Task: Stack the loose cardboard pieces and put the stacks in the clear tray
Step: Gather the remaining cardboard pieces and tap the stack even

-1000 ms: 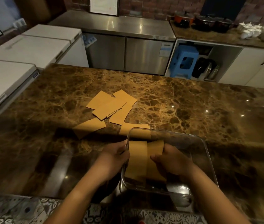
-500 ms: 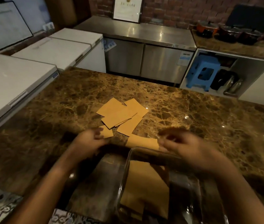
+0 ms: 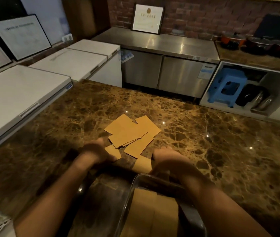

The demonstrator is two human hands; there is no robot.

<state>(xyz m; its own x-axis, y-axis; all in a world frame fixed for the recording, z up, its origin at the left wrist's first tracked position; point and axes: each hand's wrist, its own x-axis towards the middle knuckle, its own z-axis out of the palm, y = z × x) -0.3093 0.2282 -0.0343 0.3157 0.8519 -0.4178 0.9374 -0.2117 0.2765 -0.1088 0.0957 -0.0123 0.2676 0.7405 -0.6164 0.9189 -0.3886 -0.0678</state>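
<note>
On the marble tabletop [image 3: 204, 134], the left hand [image 3: 94, 151] rested on one cardboard piece [image 3: 113, 152] and the right hand [image 3: 166, 156] on another [image 3: 142, 164]; neither grip could be told. Loose pieces [image 3: 132, 132] lay beyond, stacks [image 3: 153, 212] in the clear tray [image 3: 127, 199].

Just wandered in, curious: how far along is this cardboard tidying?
Partly done. Cardboard already lies in the clear tray. In hand: the left hand rests on a small piece, the right hand on another. Left: the loose pile on the marble counter is not yet stacked.
</note>
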